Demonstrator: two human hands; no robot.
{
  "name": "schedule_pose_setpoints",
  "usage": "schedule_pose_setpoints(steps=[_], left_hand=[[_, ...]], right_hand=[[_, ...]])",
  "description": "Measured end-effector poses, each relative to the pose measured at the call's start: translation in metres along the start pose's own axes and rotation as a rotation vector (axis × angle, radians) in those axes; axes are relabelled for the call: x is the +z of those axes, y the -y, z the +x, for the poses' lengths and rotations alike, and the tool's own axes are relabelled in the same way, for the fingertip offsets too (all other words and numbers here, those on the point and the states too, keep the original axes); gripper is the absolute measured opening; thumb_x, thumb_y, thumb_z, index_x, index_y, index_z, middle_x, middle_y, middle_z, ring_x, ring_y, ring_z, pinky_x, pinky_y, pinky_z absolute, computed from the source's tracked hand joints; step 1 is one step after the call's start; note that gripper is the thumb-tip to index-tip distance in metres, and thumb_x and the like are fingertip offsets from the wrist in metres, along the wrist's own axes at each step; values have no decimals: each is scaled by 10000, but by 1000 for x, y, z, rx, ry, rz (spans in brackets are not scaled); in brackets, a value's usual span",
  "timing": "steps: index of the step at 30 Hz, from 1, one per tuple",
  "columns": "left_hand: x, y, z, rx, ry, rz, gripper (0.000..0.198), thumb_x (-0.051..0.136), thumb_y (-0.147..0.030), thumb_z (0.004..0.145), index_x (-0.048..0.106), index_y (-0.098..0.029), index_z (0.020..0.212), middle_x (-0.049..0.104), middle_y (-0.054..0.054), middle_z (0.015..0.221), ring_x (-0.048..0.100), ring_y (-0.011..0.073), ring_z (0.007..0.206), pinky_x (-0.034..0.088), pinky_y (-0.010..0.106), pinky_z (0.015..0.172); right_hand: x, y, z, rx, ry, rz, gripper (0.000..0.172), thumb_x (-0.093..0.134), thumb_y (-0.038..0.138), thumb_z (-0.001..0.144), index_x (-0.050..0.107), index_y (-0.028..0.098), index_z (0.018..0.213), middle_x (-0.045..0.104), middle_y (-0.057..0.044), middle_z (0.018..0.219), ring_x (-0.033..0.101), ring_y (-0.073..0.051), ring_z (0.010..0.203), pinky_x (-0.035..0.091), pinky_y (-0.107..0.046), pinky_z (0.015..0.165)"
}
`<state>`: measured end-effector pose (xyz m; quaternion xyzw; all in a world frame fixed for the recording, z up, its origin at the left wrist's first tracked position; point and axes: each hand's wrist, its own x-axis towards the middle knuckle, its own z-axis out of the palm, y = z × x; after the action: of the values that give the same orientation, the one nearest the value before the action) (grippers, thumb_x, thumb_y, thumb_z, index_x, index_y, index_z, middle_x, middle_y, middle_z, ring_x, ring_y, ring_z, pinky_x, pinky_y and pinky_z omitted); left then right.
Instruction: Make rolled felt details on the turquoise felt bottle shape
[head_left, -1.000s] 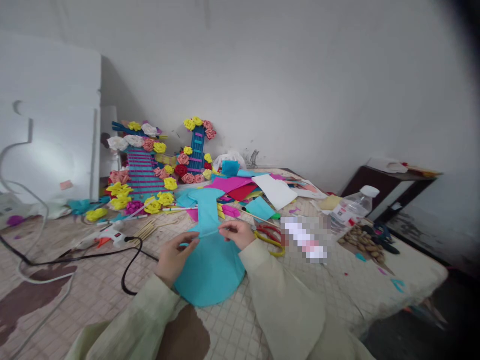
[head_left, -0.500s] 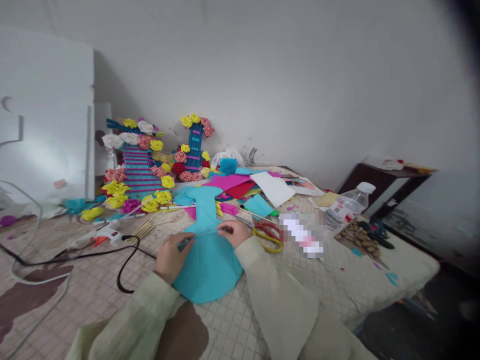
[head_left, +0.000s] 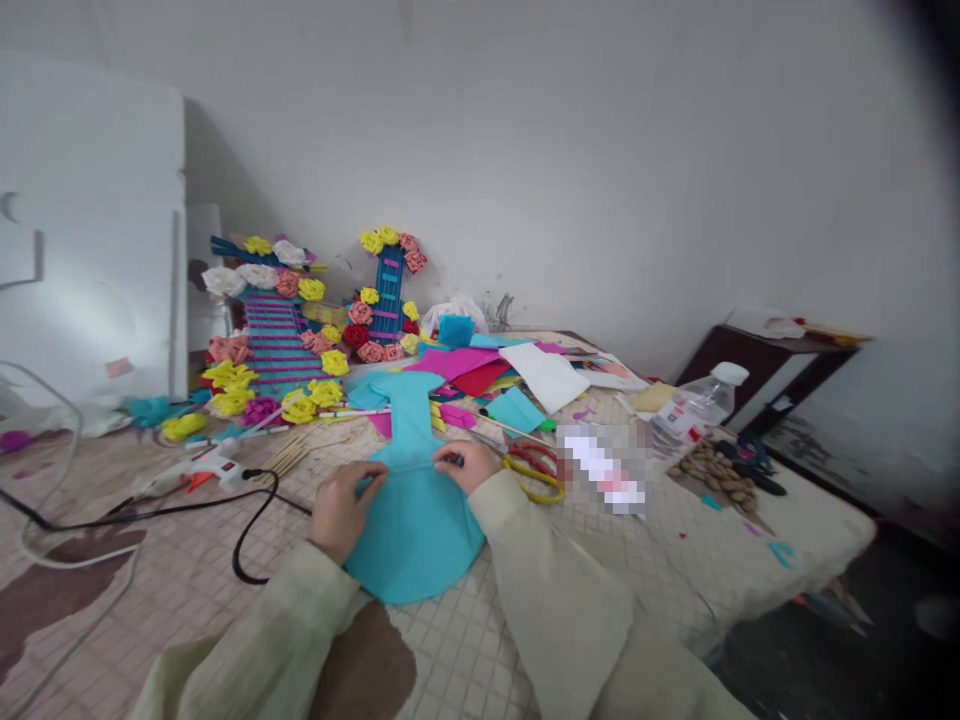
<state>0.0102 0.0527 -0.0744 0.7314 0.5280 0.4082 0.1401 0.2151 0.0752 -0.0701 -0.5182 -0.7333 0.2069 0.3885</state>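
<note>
Hands (head_left: 345,508) (head_left: 471,466) angled inward, pinching strip (head_left: 411,467) atop turq. cutout (head_left: 416,540)

Loose, long sleeves (head_left: 551,585) — plain, pale, seemingly grey-green.

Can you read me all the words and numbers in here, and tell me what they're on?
None can be read.
Bottle: its label has marks, but they are too small and blurred to read.
Glue gun: any marking is too small to read.
Pixelated patch: blocked out, so nothing on it can be read.
Blue sheet: no writing shows.
</note>
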Motion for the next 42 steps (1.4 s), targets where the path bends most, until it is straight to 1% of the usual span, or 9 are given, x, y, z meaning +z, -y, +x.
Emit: schedule_pose_setpoints(steps=[9, 14, 20, 26, 29, 31, 34, 39, 42], left_hand=[[3, 4, 1, -20, 6, 2, 282, 464, -376, 726, 653, -194, 830, 695, 70, 842, 620, 234, 814, 465, 363, 770], [2, 1, 2, -30, 8, -6, 271, 450, -370, 740, 645, -195, 809, 692, 68, 835, 617, 227, 821, 465, 360, 772], [1, -5, 1, -47, -1, -34, 312, 486, -402, 727, 636, -180, 886, 689, 80, 874, 619, 231, 833, 472, 368, 767], [0, -7, 1, -54, 0, -74, 306, 493, -411, 725, 658, -184, 846, 692, 80, 890, 613, 233, 854, 471, 362, 762], [-1, -8, 2, -75, -1, -92, 328, 502, -442, 715, 672, -185, 827, 700, 79, 866, 619, 234, 827, 474, 356, 737], [-1, -8, 2, -87, 3, -107, 325, 512, -452, 706, 681, -191, 801, 706, 70, 837, 625, 228, 798, 476, 343, 720], [-1, -10, 2, -105, -2, -131, 314, 519, -454, 701, 687, -199, 770, 711, 60, 817, 628, 221, 780, 475, 324, 694], [-3, -12, 2, -144, -33, -169, 318, 541, -445, 688, 686, -202, 832, 713, 48, 831, 622, 195, 710, 478, 299, 635], [-3, -12, 2, -162, -41, -194, 312, 552, -445, 681, 692, -200, 816, 717, 46, 824, 620, 191, 692, 479, 297, 632]], right_hand=[[1, -3, 1, 19, -3, -19, 200, 667, 58, 613, 692, 159, 784, 677, -28, 687, 603, -139, 623, 477, -247, 627], [1, -4, 1, 6, -2, -21, 127, 651, 99, 649, 695, 169, 746, 675, -27, 688, 595, -137, 607, 476, -250, 623], [2, -7, 1, -16, -16, -10, 115, 637, 133, 677, 698, 179, 763, 682, -33, 711, 594, -145, 600, 478, -255, 605], [3, -6, 0, -56, -23, 9, 117, 636, 156, 690, 699, 175, 787, 680, -36, 709, 587, -139, 585, 477, -248, 585], [1, -4, 0, -94, -30, 22, 211, 652, 144, 677, 682, 162, 886, 678, -51, 808, 586, -131, 616, 482, -248, 629], [0, -2, 0, -124, -26, 27, 184, 653, 149, 685, 686, 161, 866, 677, -54, 829, 590, -134, 655, 478, -254, 676], [-2, -1, 1, -150, -16, 27, 90, 634, 168, 715, 700, 167, 776, 680, -52, 775, 599, -149, 692, 472, -265, 702], [-2, -1, 0, -160, -21, 32, 104, 606, 183, 749, 703, 179, 785, 685, -52, 769, 612, -162, 726, 473, -277, 714], [-3, 0, 0, -166, -32, 39, 117, 622, 197, 739, 703, 182, 822, 684, -54, 790, 614, -171, 766, 471, -286, 744]])
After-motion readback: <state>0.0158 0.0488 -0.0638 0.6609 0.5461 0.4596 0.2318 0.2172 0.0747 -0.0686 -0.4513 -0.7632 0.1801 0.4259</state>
